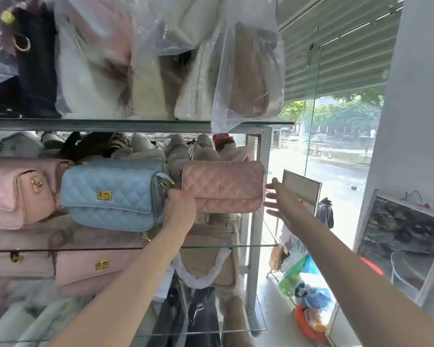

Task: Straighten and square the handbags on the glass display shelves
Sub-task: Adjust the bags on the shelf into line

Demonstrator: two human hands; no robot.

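A quilted pink handbag [223,186] with a small gold clasp stands at the right end of the middle glass shelf [258,242]. My left hand [179,209] grips its lower left corner, wedged between it and a quilted light blue handbag [113,194] that tilts forward. My right hand [283,201] hovers just right of the pink bag, fingers spread, touching nothing. A larger pale pink bag [18,191] sits at the far left of the same shelf.
The top glass shelf [135,125] carries bags wrapped in clear plastic, one hanging over its edge. Below are more pink and beige bags. A metal upright [257,209] frames the shelves' right side. Beyond it are a glass wall, a framed picture and plastic bags on the floor.
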